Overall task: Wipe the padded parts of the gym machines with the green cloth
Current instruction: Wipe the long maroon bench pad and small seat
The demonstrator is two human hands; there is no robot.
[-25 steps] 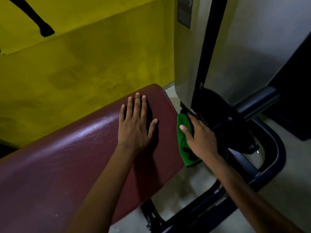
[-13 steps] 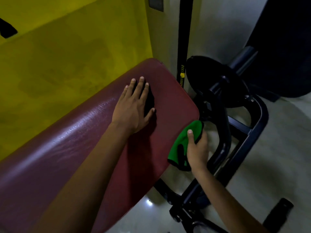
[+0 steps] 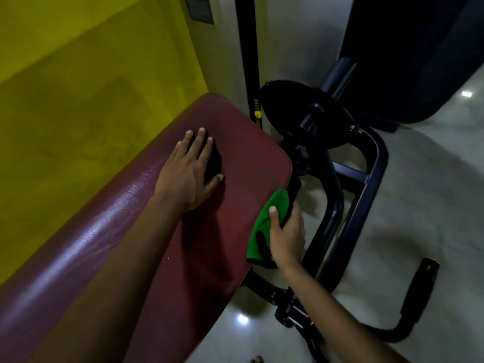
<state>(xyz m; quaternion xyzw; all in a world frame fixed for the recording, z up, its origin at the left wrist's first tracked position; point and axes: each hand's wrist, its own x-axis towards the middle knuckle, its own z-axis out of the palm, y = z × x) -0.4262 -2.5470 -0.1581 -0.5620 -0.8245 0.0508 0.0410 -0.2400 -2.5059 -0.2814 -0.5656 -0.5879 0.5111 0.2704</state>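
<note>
Right hand (image 3: 286,237) grips green cloth (image 3: 264,226) beside maroon pad (image 3: 235,163); left hand (image 3: 187,176) flat atop

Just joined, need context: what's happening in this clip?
A person is cleaning a gym machine. The left hand rests flat, fingers straight, on top of the maroon pad. The right hand grips the green cloth and holds it against the pad's right side edge, next to the black frame. The pad's top is not under the cloth at this moment.
</note>
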